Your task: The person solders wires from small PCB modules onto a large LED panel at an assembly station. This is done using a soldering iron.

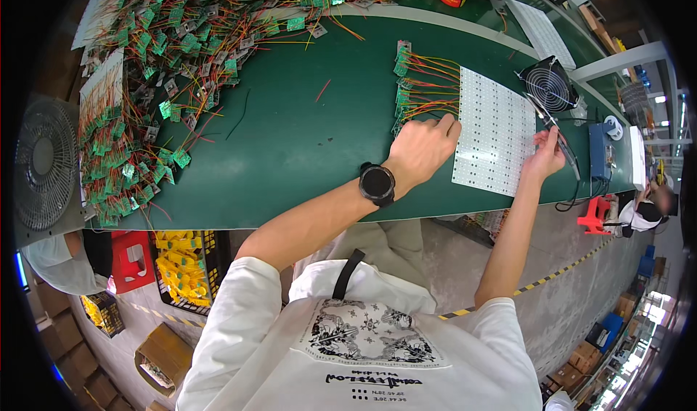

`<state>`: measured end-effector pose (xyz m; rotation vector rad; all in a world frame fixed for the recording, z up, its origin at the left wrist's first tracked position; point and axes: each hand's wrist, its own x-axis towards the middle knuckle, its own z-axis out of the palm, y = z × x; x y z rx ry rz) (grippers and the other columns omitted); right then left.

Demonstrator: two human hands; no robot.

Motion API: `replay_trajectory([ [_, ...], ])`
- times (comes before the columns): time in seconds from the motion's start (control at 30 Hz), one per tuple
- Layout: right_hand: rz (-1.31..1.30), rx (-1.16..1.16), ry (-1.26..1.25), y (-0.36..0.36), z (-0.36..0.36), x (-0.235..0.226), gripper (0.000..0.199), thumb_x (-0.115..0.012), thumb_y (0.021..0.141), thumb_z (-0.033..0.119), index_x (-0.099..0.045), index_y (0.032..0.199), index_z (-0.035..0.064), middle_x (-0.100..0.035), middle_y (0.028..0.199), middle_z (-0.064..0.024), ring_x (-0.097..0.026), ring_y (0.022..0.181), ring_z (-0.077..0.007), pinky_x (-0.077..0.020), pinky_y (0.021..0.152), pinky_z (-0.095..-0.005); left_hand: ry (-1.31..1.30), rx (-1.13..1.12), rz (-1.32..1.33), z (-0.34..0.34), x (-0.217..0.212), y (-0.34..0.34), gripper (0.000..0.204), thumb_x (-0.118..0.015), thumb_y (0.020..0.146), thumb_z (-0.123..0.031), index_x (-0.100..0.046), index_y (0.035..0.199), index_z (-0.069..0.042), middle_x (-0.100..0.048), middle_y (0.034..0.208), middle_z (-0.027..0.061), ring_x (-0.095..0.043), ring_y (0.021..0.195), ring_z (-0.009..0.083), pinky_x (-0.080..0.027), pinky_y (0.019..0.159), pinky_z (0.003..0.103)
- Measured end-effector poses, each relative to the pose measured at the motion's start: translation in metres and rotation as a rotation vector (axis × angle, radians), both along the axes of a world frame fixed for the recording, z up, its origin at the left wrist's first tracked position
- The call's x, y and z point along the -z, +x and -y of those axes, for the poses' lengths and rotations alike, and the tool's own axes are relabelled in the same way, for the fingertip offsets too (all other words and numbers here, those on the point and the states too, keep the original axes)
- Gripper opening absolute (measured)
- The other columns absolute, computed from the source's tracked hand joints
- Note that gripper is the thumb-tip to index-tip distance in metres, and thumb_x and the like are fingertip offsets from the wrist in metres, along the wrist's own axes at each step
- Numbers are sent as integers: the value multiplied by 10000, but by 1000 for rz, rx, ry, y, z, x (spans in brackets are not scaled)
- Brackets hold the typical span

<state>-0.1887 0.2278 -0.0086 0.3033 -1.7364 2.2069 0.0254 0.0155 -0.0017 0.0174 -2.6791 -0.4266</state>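
Note:
A white perforated panel of small circuit boards (495, 131) lies on the green bench. Red and yellow wires (435, 84) run from its left edge to a column of small green circuit boards (401, 95). My left hand (425, 148), a watch on its wrist, is closed at the panel's left edge beside the lowest wires; its fingertips are hidden, so what they pinch cannot be made out. Off the panel's right edge, my right hand (546, 155) has its fingers closed around a slim soldering iron (541, 112), which slants up and left with its tip near the panel's upper right corner.
A heap of wired green boards (189, 44) covers the bench's left and far side. Beyond the panel stand a black fan (549, 84), a blue soldering station (601, 149) and another white panel (541, 30). A large fan (45, 160) stands far left; a person (646, 209) sits at right.

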Motion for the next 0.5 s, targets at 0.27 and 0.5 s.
replay_trajectory([
  [0.27, -38, -45, -13, 19, -12, -37, 152, -628, 913, 119, -607, 942, -29, -634, 701, -86, -581, 570, -140, -424, 503, -244, 14, 31, -41, 1, 1, 2, 224, -653, 699, -47, -544, 895, -36, -546, 844, 69, -636, 678, 212, -520, 551, 324],
  [0.5, 195, -413, 14, 66, -4, -1, 175, -604, 909, 71, -616, 1035, -50, -640, 739, -112, -591, 578, -169, -435, 509, -272, 41, 39, -98, 1, 4, 1, 144, -634, 737, -61, -546, 848, -39, -543, 772, 69, -616, 579, 227, -494, 497, 331],
])
